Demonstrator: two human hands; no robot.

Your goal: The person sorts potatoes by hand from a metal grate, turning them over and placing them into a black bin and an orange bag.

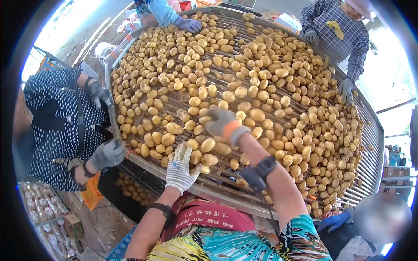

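Note:
A wide heap of yellow potatoes (241, 92) covers a slatted table (369, 162) with a raised metal rim. My left hand (179, 168), in a white knit glove, lies palm down at the near edge. Its fingers stretch over the potatoes, with the thumb spread beside a few of them. Further in, my right hand (219, 122) wears a grey glove with an orange cuff and reaches among the potatoes in the middle. Motion smears its fingers, so whether they grip a potato I cannot tell. Bare dark slats show between the potatoes near my right forearm.
A person in a dotted top (61, 117) stands at the left with gloved hands by the rim. Across the table are a purple-gloved hand (188, 24) and a person in a checked shirt (337, 32). A blue-gloved hand (334, 221) is at lower right. Below the left rim sits a dark bin (114, 196).

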